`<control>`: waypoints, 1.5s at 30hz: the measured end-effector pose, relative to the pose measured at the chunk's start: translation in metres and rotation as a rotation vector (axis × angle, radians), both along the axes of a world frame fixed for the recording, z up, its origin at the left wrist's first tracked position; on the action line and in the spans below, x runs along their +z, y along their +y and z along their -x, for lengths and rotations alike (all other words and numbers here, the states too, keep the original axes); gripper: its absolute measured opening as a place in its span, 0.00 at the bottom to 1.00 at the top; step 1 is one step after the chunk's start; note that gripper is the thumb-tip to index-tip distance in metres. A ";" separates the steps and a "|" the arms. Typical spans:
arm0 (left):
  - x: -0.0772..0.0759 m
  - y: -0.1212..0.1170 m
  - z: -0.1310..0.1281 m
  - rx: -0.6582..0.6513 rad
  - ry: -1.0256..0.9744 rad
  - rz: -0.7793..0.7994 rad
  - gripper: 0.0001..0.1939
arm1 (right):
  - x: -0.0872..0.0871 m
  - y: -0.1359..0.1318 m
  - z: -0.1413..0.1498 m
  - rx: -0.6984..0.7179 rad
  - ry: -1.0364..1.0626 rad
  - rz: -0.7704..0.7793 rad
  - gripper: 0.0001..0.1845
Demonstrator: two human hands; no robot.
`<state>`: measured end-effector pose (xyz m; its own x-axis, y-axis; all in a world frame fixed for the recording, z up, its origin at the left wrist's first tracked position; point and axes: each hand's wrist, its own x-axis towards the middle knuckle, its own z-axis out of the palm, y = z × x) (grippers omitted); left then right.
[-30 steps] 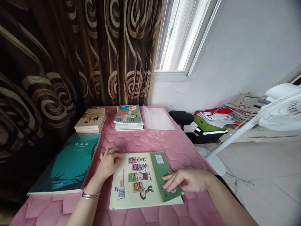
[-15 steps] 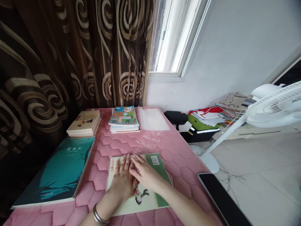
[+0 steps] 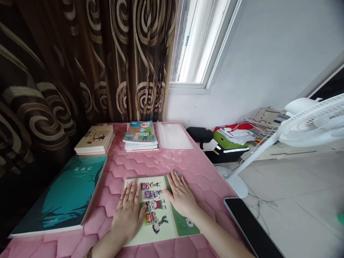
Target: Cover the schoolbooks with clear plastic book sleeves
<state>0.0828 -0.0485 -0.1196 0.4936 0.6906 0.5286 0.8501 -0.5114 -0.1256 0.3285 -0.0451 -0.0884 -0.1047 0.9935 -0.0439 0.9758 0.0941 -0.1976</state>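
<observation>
On the book (image 3: 158, 205), left hand (image 3: 127, 215) lies flat; right hand (image 3: 181, 197) likewise; both seemingly released.

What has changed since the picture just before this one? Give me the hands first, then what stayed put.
The hands, close together over the middle of the cream and green book, have moved apart: the left hand slightly left, the right hand right, onto the green strip. Both still rest on the cover. The teal book and both smaller book stacks stayed put.
</observation>
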 end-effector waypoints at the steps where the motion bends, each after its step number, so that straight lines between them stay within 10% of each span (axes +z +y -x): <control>1: 0.002 -0.003 0.004 0.000 -0.004 -0.011 0.36 | 0.001 0.000 -0.002 -0.005 -0.009 0.013 0.40; 11: 0.003 -0.055 -0.013 -0.238 0.140 -0.168 0.43 | 0.016 0.020 0.007 0.148 0.011 -0.052 0.35; 23: 0.018 -0.038 -0.005 -0.500 0.340 -0.192 0.17 | 0.053 0.080 0.010 0.184 0.042 0.139 0.18; 31: 0.037 0.043 0.022 0.090 0.040 0.333 0.31 | 0.036 0.064 -0.026 -0.086 0.261 0.214 0.18; 36: 0.047 0.094 0.006 0.088 -0.335 0.503 0.22 | 0.014 0.056 -0.026 -0.218 0.496 0.195 0.18; 45: 0.051 0.077 -0.015 0.282 -0.705 0.638 0.16 | 0.009 0.054 -0.021 -0.194 0.291 -0.057 0.25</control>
<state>0.0975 0.0290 -0.0690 -0.0172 0.9919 0.1258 0.7254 -0.0743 0.6843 0.3494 0.0087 -0.0798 0.0859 0.9962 0.0160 0.8803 -0.0684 -0.4694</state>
